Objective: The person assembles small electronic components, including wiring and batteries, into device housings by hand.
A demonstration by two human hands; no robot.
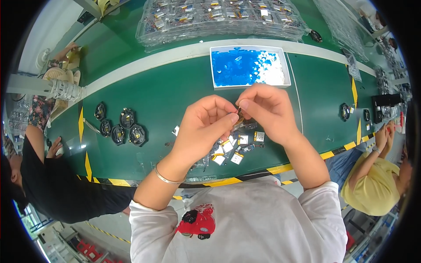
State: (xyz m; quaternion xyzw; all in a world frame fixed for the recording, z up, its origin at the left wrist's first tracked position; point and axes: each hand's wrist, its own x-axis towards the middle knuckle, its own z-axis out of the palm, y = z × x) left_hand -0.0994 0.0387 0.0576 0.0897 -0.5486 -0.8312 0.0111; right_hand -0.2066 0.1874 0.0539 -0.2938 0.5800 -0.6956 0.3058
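Observation:
My left hand (209, 125) and my right hand (268, 109) meet above the green table, thumbs and forefingers pinched together. A tiny dark piece (239, 111) shows between the fingertips; it is too small to name, and my fingers cover most of it. Beneath and just in front of my hands lies a loose pile of small silver battery packs (237, 158) with yellow tape edges, mixed with small dark parts. Beyond my hands stands a shallow white box (287, 79) with a blue layer inside and many small white bits on its right side.
Several round black housings (127, 118) lie to the left, and another black housing (345, 111) to the right. Stacked clear trays (219, 28) full of small wired parts stand behind a pale rail (171, 59). Co-workers sit on both sides. Yellow-black tape (280, 168) marks the table's near edge.

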